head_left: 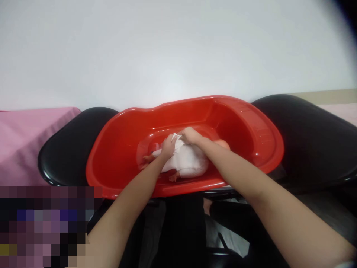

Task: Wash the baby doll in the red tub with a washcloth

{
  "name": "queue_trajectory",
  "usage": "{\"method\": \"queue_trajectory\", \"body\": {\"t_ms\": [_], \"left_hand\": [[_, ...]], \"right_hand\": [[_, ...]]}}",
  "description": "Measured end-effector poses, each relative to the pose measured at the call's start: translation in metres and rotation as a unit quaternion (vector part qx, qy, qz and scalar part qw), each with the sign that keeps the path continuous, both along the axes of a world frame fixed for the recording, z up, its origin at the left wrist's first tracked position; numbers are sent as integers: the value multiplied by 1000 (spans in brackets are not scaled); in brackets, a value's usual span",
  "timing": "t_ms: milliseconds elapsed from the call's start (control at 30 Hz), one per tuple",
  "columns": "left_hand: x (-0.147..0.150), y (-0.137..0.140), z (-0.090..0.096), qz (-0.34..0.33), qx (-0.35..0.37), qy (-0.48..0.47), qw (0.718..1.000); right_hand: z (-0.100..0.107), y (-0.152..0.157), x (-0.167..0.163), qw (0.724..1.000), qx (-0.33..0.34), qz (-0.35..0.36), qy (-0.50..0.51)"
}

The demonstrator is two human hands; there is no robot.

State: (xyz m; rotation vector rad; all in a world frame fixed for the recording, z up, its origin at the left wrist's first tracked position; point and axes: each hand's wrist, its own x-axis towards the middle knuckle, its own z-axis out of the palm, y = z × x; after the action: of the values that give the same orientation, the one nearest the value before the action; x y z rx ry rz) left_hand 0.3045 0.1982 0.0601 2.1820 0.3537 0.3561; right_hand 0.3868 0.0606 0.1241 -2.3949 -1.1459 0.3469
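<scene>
"Where is the doll [192,162]?"

"Lying inside the red tub [110,152], towards the side nearest the person. Its head [222,143] points to the right, mostly hidden behind the right forearm [237,167]."

"And what is it wearing?"

"A white garment [176,145] that covers most of the body. One small doll hand [175,176] sticks out of a sleeve on the near side, close to the tub floor, and more of its limbs show at the left."

"What about the person's own hands?"

"Both are on the clothing. The left hand [168,146] is clamped on a fold of the white cloth, fingers closed on it. The right hand [190,134] is curled over the same raised fold from the other side — its fingertips are tucked out of sight, but it looks closed on the fabric too. The two are near each other, with a bit of cloth stretched up between them."

"Anything around the tub?"

"A black seat [65,150] at its left end and another black chair [306,130] at its right. Further left there's pink fabric [30,137], and a pale wall [156,48] rises behind."
</scene>
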Motion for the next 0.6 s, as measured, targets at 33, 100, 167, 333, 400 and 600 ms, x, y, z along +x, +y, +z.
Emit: {"method": "queue_trajectory", "body": {"t_ms": [33, 100, 167, 333, 400, 600], "left_hand": [[0, 1, -1, 5, 8, 4, 1000], [1, 1, -1, 7, 4, 10, 1000], [1, 0, -1, 0, -3, 11, 1000], [-1, -3, 2, 7, -35, 5, 999], [0, -4, 1, 7, -81, 1, 997], [2, -1, -8, -16, -291, -2, 957]], "right_hand": [[-2, 1, 0, 1000, -7, 5, -10], [-7, 4, 1, 998, -40, 16, -41], [-13, 8, 3, 994, -79, 25, -72], [-16, 9, 3, 991, -104, 13, -84], [-13, 7, 4, 995, -80, 4, -62], [-13, 10, 4, 998, 5, -57, -7]]}}
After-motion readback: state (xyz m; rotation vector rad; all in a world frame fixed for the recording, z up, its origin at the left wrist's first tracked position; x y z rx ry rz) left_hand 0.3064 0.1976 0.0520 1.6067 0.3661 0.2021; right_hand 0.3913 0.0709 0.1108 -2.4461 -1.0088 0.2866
